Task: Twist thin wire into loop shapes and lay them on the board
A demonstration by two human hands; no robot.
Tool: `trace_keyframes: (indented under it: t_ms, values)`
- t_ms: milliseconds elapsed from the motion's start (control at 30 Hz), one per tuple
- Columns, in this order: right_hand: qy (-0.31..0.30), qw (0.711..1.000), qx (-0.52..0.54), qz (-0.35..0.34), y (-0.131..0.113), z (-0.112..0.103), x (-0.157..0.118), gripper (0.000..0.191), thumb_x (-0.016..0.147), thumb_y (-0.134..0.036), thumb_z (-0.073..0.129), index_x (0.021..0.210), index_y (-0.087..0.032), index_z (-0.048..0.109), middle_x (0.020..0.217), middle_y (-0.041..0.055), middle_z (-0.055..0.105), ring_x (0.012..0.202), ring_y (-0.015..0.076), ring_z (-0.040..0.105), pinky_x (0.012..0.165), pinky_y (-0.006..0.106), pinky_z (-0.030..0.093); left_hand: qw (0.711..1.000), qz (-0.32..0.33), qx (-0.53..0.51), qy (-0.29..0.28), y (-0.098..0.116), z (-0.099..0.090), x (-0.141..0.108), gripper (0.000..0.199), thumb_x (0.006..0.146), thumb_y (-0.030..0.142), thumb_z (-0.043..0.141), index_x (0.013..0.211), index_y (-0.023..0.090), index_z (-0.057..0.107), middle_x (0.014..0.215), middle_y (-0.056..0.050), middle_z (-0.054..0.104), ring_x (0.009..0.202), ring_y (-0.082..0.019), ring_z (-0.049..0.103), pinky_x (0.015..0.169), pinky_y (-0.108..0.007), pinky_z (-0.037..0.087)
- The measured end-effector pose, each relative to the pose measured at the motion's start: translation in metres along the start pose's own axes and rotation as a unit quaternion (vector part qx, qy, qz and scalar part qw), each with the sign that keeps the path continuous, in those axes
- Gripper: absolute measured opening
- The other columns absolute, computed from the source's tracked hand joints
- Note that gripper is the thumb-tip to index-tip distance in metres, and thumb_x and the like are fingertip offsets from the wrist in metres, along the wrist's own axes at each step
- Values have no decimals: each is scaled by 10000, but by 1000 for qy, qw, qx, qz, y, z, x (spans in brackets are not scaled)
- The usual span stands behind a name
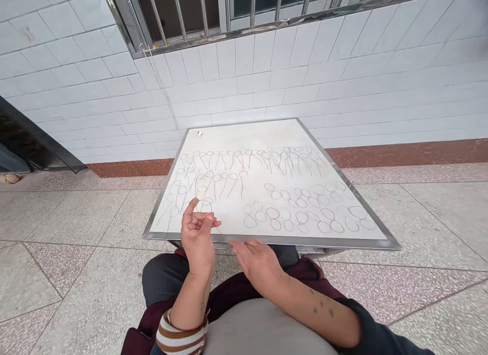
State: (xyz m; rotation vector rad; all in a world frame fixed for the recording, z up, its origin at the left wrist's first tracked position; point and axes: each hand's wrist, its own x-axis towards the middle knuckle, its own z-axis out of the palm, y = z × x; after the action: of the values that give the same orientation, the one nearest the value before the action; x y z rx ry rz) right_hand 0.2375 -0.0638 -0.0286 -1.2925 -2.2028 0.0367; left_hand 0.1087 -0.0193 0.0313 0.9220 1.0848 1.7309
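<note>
Dark wire loops (288, 157) on the white metal-edged table (244, 134) seem done; my left hand (197, 238) pinches a thin unfinished-looking strand (221, 233); right hand's (259, 263) grip unclear.

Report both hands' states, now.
Left hand: closed, pinching a thin wire at the fingertips.
Right hand: at the wire's other end; whether it grips cannot be told.

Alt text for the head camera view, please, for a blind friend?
A person's left hand pinches a thin strand reaching the right hand at the near edge of a white tabletop bearing many thin looped pieces, beside a tiled wall.
</note>
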Motion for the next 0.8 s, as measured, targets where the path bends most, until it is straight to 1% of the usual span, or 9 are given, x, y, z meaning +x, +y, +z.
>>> trace_keyframes:
  t_ms: [167, 233, 300, 367, 433, 467, 533, 633, 800]
  values:
    - [-31, 997, 75, 2, -5, 7, -9, 239, 926, -133, 383, 992, -175, 609, 678, 35, 661, 657, 173, 594, 652, 305, 411, 1000, 1, 13, -14, -4, -7, 4, 535, 748, 213, 693, 1260, 214, 538, 725, 38, 558, 674, -101, 575, 668, -256, 529]
    - [-61, 991, 119, -3, -3, 8, -17, 237, 927, -143, 376, 957, -183, 607, 650, 22, 655, 645, 172, 597, 657, 305, 426, 999, 19, 40, -5, 0, -11, 8, 519, 761, 218, 680, 1260, 213, 541, 715, 41, 558, 655, -95, 568, 669, -246, 517]
    - [-93, 979, 179, 22, 2, 4, -22, 243, 927, -158, 364, 946, -201, 602, 605, -2, 637, 622, 166, 593, 658, 302, 443, 997, 29, 77, -11, 5, -15, 10, 516, 775, 222, 666, 1274, 216, 535, 708, 43, 566, 628, -88, 563, 680, -241, 506]
    - [-92, 958, 254, 95, 9, -6, -18, 252, 943, -205, 349, 990, -222, 596, 631, -15, 640, 644, 160, 597, 667, 297, 461, 994, 14, 98, -44, 10, -17, 9, 549, 778, 225, 661, 1305, 223, 506, 701, 45, 579, 610, -88, 563, 679, -242, 504]
    - [-45, 926, 326, 184, 14, -20, -5, 259, 956, -295, 359, 1047, -243, 596, 756, 1, 655, 707, 154, 599, 672, 290, 474, 991, -22, 94, -91, 12, -16, 4, 619, 767, 228, 674, 1345, 233, 452, 698, 48, 594, 612, -98, 574, 655, -245, 508]
    - [-23, 906, 371, 204, 16, -27, 4, 248, 942, -340, 405, 1070, -249, 596, 818, 10, 650, 735, 151, 595, 671, 282, 479, 989, -42, 88, -113, 12, -14, 0, 653, 760, 228, 682, 1360, 236, 425, 692, 50, 599, 612, -102, 579, 646, -246, 510]
    - [5, 875, 436, 209, 18, -38, 22, 241, 892, -373, 512, 1072, -262, 629, 945, 30, 622, 840, 155, 582, 725, 280, 481, 982, -80, 74, -155, 11, -9, -8, 699, 752, 223, 694, 1377, 241, 382, 684, 55, 614, 601, -101, 586, 645, -248, 507]
    - [4, 824, 532, 194, 18, -45, 39, 182, 832, -359, 608, 950, -253, 697, 920, 24, 580, 861, 154, 573, 769, 287, 476, 973, -122, 49, -188, 8, -4, -17, 711, 751, 212, 702, 1377, 235, 366, 668, 57, 628, 586, -97, 585, 654, -253, 499]
    - [24, 777, 586, 230, 16, -41, 39, 128, 806, -349, 652, 824, -239, 716, 864, 13, 585, 851, 151, 563, 798, 294, 455, 961, -196, -10, -197, 6, -5, -24, 718, 734, 180, 730, 1364, 219, 390, 730, 31, 661, 680, -110, 615, 692, -252, 496]
